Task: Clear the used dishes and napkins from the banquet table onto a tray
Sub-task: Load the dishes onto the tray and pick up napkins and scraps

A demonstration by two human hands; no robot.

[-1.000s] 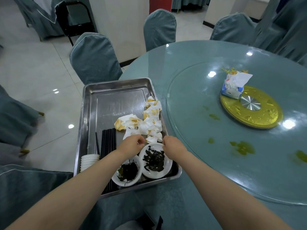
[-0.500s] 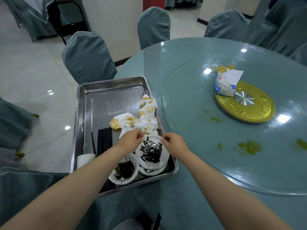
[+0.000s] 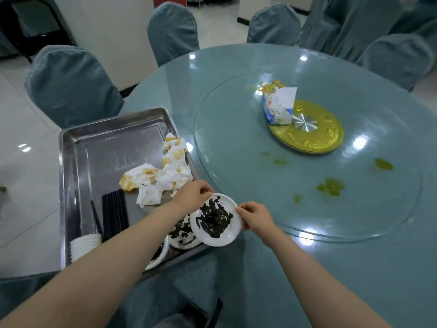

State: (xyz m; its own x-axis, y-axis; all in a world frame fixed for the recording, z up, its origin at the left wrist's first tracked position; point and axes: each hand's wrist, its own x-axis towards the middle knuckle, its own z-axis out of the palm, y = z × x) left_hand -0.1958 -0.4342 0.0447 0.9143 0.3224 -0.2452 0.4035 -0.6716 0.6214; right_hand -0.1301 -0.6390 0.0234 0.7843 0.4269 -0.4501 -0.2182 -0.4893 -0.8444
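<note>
Head view is showing both hands gripping one small round white plate smeared with dark sauce (image 3: 215, 220). The left hand (image 3: 192, 195) is pinching its rim at about ten o'clock, while the right hand (image 3: 254, 216) is pinching the rim at about three o'clock. This plate is sitting over the near right corner of the rectangular stainless-steel tray (image 3: 71, 185), overlapping a second dark-smeared white plate (image 3: 181, 236) lying just beside it at eight o'clock. A third white dish (image 3: 157, 255) is peeking out from under the left forearm at the tray's near edge. Crumpled white napkins stained yellow (image 3: 163, 172) are lying along the tray's right side, at twelve o'clock from the held plate. A bundle of black chopsticks (image 3: 114, 215) is resting at nine o'clock, and a stack of small white cups (image 3: 84, 245) is standing in the tray's near left corner. On the round teal glass-topped banquet table (image 3: 260, 268), a clear glass turntable (image 3: 354, 209) is carrying a gold centre disc (image 3: 316, 136), with a torn blue-and-white tissue packet (image 3: 277, 107) leaning at its ten o'clock edge. Green sauce spots (image 3: 331, 187) are dotting the glass.
</note>
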